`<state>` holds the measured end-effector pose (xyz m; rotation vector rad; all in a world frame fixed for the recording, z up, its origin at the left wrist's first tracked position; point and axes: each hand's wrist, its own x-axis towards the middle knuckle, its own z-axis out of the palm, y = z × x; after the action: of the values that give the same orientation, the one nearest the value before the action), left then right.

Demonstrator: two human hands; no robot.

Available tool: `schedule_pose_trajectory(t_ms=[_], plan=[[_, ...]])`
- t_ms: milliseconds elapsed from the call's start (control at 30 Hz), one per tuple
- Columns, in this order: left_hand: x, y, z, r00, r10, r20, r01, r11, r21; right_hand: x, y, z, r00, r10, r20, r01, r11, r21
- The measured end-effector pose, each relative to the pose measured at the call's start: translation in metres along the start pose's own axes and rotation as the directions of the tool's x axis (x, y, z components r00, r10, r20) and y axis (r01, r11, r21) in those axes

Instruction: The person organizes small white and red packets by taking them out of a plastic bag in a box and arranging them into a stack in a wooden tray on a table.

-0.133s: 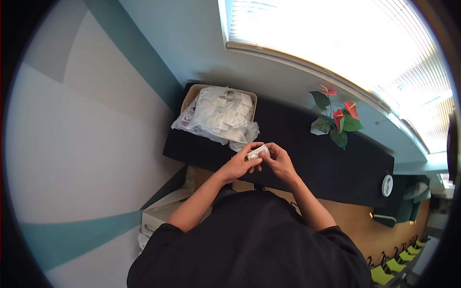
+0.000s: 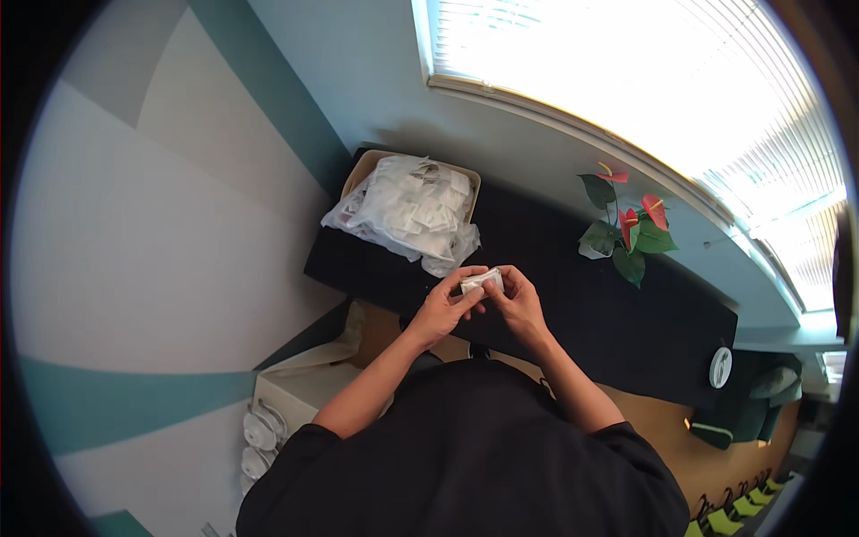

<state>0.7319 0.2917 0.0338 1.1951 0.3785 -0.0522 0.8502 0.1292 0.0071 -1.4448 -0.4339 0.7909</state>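
A small white packet (image 2: 483, 282), perhaps several stacked together, is held between my two hands in front of my chest, over the near edge of the black-covered table. My left hand (image 2: 438, 309) grips its left end, thumb on the near face and fingers along the far side. On the right end, my right hand (image 2: 521, 309) pinches it with thumb and fingers. Just beyond my hands, to the left, a beige bin (image 2: 365, 166) holds a clear plastic bag (image 2: 385, 219) heaped with small white packets (image 2: 429, 201); a loose fold of the bag hangs over the bin's near side.
The table's black cloth (image 2: 617, 331) stretches to the right. Red flowers with green leaves stand in a white pot (image 2: 592, 251) by the window wall. A white round object (image 2: 720, 367) is at the table's right end. A light-coloured box (image 2: 304, 394) stands at lower left.
The view has shifted slightly. The packet between my hands is tilted a little differently, with its left end higher. Both hands keep their grip.
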Motion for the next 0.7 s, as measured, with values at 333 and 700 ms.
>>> schedule_pose_trajectory(t_ms=[333, 700], plan=[[-0.085, -0.048, 0.071, 0.783, 0.193, -0.591, -0.251, 0.968, -0.016, -0.054, -0.02, 0.007, 0.93, 0.021, 0.367, -0.017, 1.0, -0.015], [-0.266, -0.138, 0.126, 0.41, 0.272, -0.871, -0.304, 0.941, 0.151, -0.154, 0.031, 0.085, 0.656, 0.084, 0.75, 0.098, 0.976, -0.195]])
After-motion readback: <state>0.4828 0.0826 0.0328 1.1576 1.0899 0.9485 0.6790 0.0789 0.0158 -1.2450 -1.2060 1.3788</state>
